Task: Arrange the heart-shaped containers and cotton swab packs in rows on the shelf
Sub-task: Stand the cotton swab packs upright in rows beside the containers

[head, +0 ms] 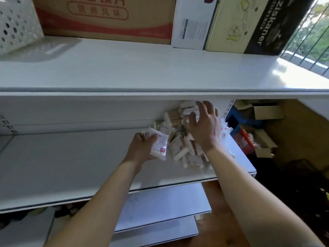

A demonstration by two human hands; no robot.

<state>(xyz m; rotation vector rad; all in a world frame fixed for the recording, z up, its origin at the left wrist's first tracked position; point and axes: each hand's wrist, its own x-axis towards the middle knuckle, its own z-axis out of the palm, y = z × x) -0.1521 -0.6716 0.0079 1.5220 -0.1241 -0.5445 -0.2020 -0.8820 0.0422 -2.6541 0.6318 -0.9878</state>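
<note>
- The swab packs (pixel 185 139) lie in a loose heap at the right end of the middle shelf (pixel 71 166), toward its back corner.
- The left hand (pixel 142 148) grips a few packs (pixel 159 148) just left of the heap.
- The right hand (pixel 204 125) hovers over the heap, fingers spread wide, holding nothing.
- The packs look light, soft and slick in their film; best pinched across the flat sides.
- No heart-shaped containers are visible.

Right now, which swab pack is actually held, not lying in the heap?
The pack at the heap's left edge: the left hand grips it. The right hand hovers open over the heap.
</note>
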